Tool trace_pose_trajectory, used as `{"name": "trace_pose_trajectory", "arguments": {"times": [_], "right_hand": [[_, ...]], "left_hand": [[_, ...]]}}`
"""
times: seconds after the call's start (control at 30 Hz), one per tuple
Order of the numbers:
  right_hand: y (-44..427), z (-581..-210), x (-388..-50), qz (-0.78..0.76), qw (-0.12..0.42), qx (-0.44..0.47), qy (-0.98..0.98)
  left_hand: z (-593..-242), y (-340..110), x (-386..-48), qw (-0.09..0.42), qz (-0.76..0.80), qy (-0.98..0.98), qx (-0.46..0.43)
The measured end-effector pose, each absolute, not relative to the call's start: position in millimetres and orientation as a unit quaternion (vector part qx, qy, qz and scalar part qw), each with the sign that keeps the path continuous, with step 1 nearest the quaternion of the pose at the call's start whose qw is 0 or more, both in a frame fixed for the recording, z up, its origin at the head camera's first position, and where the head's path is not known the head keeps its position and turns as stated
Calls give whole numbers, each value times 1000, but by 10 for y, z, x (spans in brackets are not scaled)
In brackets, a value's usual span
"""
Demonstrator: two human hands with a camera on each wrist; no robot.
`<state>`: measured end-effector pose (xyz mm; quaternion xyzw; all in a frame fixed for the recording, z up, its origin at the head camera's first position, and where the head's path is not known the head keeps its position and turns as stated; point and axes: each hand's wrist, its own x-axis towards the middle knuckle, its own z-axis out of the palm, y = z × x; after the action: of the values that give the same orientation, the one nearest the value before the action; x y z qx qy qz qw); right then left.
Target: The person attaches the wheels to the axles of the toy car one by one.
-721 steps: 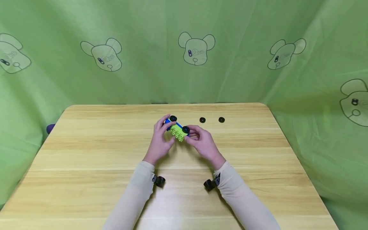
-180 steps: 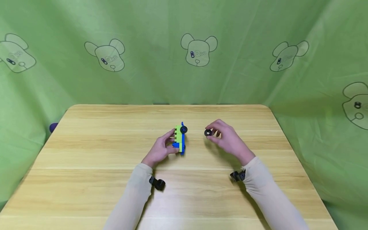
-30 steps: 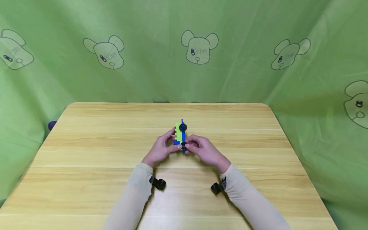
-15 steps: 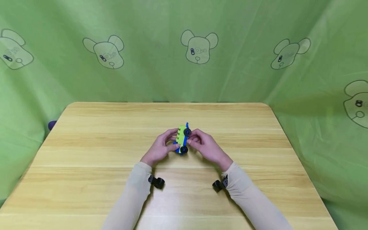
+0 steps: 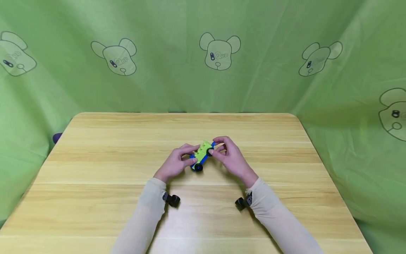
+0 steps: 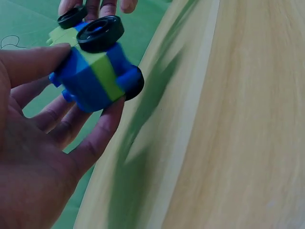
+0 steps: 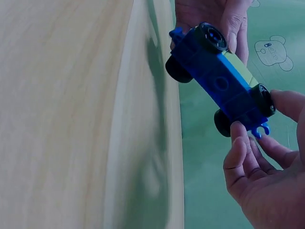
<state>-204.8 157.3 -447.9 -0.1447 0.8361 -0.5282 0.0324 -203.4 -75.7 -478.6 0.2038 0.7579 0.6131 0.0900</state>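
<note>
Both hands hold a toy car [image 5: 201, 153] above the table, with lime-green studded blocks on a blue base and black tyres. My left hand [image 5: 175, 160] grips its near end between thumb and fingers. In the left wrist view the thumb lies beside a front tyre [image 6: 100, 34], and a finger supports the blue end from below. My right hand [image 5: 233, 157] pinches the far end, its thumb at a wheel. The right wrist view shows the blue underside [image 7: 217, 81] with several tyred wheels, and right fingers touching near a small blue hook [image 7: 260, 130].
The wooden table [image 5: 95, 158] lies under both hands. A green curtain [image 5: 171, 77] printed with bear heads hangs behind and beside it. A purple object [image 5: 57, 137] shows past the left edge. Black cameras [image 5: 173, 200] are strapped to both wrists.
Two loose tyres lay on the table at first; later my right hand held one. Within the last second the car's far end has swung right, and my right hand moved from near wheel to far end.
</note>
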Motion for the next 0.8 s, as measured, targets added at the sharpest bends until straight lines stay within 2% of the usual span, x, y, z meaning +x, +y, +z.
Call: {"name": "trace_pose_trajectory", "arguments": {"times": [0.37,0.57,0.8], "right_hand": [[1615,-4500,-2069,-478,36,-176,860],[1636,-4484,-2075,-487,75,-174,853],[1692,-4488,-2061,-525,113,-154,830]], "left_hand": [[-4781,-793,-2049,73,592,779,192],[-4758,-836,-2041,61,590,784,183],[-4768,-835,-2078,24,616,770,167]]}}
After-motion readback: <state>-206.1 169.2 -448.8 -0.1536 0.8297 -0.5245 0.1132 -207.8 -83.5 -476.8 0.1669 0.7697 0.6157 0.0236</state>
